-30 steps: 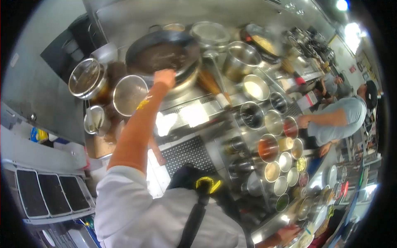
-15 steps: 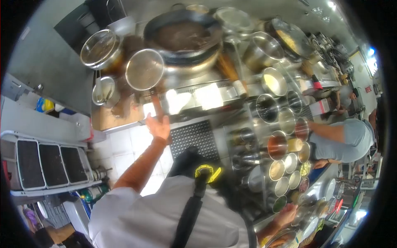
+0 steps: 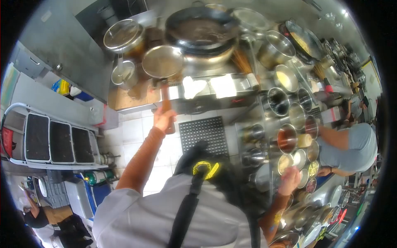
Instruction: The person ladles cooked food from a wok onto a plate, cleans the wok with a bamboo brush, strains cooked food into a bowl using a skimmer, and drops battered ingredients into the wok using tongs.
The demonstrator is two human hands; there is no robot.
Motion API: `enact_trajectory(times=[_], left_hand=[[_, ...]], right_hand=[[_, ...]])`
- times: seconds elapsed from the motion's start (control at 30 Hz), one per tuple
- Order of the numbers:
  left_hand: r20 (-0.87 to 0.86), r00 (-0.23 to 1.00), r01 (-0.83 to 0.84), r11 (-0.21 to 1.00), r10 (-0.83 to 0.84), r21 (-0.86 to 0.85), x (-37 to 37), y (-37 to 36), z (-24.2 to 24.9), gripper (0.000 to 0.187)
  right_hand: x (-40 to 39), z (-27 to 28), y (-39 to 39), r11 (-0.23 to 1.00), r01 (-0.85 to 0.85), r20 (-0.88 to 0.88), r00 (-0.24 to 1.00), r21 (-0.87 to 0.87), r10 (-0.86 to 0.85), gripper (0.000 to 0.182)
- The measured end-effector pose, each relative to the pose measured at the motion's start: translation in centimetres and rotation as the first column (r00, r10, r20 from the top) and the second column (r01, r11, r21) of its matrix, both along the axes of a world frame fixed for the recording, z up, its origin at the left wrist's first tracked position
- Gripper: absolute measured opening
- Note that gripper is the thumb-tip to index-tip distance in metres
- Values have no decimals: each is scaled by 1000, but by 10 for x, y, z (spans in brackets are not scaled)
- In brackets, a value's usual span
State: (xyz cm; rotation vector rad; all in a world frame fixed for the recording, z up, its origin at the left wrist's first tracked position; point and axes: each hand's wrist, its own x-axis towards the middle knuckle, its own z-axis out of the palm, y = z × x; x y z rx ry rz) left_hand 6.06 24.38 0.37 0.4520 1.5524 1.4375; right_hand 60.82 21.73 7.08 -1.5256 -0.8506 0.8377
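Note:
My left hand (image 3: 165, 120) is wrapped round the wooden handle (image 3: 166, 99) of a round strainer (image 3: 163, 62). The strainer's head is over the steel counter, left of a large black wok (image 3: 202, 31). On the right, my right hand (image 3: 290, 180) is over the rows of steel containers, close to one with pale contents (image 3: 285, 163). That hand is blurred, and whether its fingers hold anything cannot be made out. A container of red sauce (image 3: 287, 138) stands just beyond it.
A co-worker in a grey shirt (image 3: 349, 146) stands at the far side of the containers. A perforated black mat (image 3: 203, 134) lies on the tiled floor. At the left is a trolley with dark trays (image 3: 38, 137). Another person (image 3: 37, 217) is at the lower left.
My left hand has closed round the strainer's handle, where its fingers were spread before. My right hand has moved up and forward over the containers. The whole view has shifted.

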Motion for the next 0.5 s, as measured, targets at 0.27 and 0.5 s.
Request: enact_trajectory(times=[0.27, 0.5], left_hand=[[126, 992, 26, 999, -20, -46, 16, -3, -48, 22], [-141, 964, 191, 959, -224, -211, -9, 18, -84, 38]], right_hand=[[-27, 2, -22, 982, -158, -44, 987, -100, 155, 25], [-20, -21, -68, 989, -72, -150, 987, -132, 52, 24]])
